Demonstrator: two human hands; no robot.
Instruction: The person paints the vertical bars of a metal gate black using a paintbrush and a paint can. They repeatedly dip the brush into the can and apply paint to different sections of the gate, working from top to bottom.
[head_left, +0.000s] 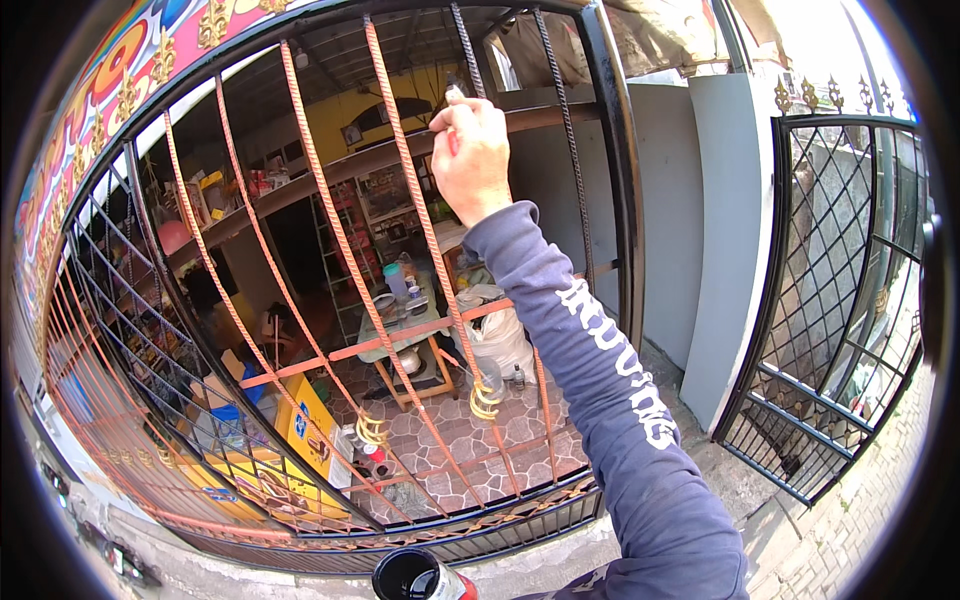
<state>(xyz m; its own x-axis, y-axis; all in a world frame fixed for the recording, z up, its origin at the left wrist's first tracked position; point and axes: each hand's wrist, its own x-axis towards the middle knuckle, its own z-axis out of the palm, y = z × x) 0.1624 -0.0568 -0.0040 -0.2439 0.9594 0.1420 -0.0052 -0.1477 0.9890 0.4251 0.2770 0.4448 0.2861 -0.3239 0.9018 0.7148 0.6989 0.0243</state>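
Note:
My right hand (470, 155) is raised high against the barred gate, its fingers closed round a small paintbrush (453, 84). Most of the brush is hidden by the fingers; its dark end shows above them, close to a twisted bar (467, 50) that is black at its upper part. Left of it stand several orange-red twisted bars (395, 120); the bar to the right (569, 120) is black. An open can of black paint (412, 574) shows at the lower edge. My left hand is out of view, so what supports the can is hidden.
Orange crossbars (420, 330) and gold curled ornaments (486, 402) belong to the gate. Behind it are a table (402, 325), a white sack (503, 340) and a yellow box (310, 425). A black lattice gate (825, 260) stands at the right, beside a grey wall (735, 230).

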